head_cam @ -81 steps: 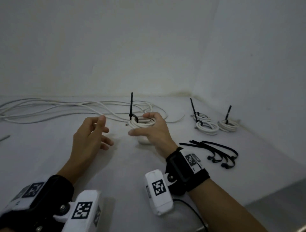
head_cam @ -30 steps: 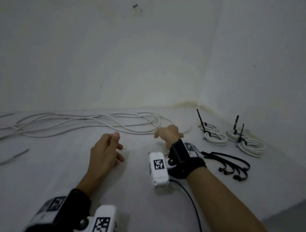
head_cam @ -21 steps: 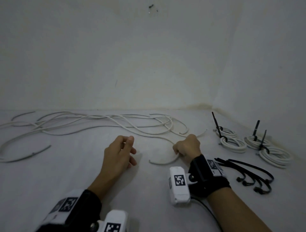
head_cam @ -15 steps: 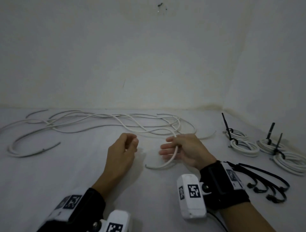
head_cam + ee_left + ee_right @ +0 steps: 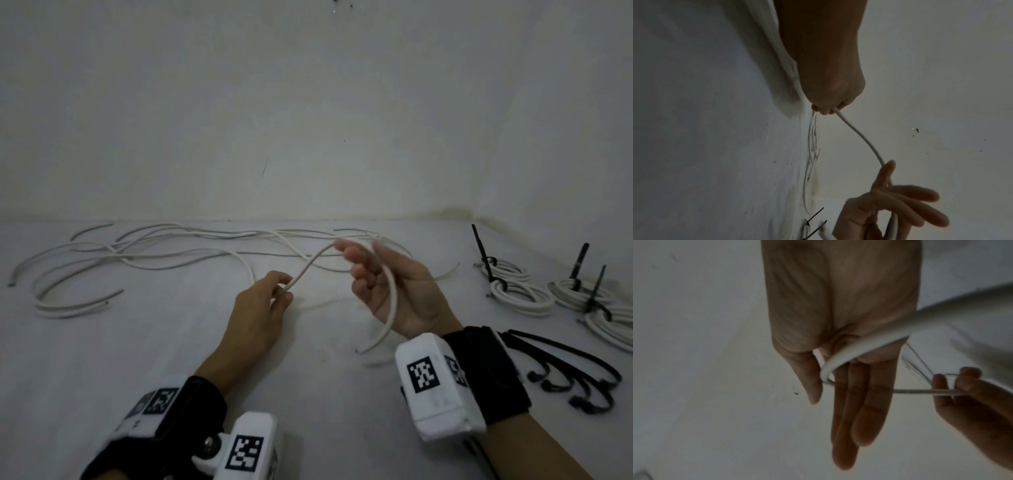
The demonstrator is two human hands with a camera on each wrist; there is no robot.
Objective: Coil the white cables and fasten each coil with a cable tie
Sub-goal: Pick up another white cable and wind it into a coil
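My left hand (image 5: 282, 293) pinches a white cable (image 5: 310, 265) between thumb and fingers, just above the table. From there the cable rises to my right hand (image 5: 371, 272), which is palm-up with fingers nearly straight. It lies across that palm in the crook between thumb and forefinger. Its free end (image 5: 359, 351) hangs near the right wrist. The right wrist view shows the cable (image 5: 869, 344) over the palm and the left hand (image 5: 962, 386) gripping it. In the left wrist view the cable (image 5: 859, 134) runs from my left fingers (image 5: 824, 110) to the right hand (image 5: 890, 203).
Several loose white cables (image 5: 164, 250) sprawl along the back of the white table (image 5: 137, 359) by the wall. Three tied coils (image 5: 513, 287) (image 5: 575, 291) (image 5: 613, 322) sit at the right near the corner. Loose black cable ties (image 5: 575, 373) lie right of my right wrist.
The tied coil that my right hand held now lies with the others at the right. That hand picked a loose cable off the table and turned palm-up; my left hand took hold of it.
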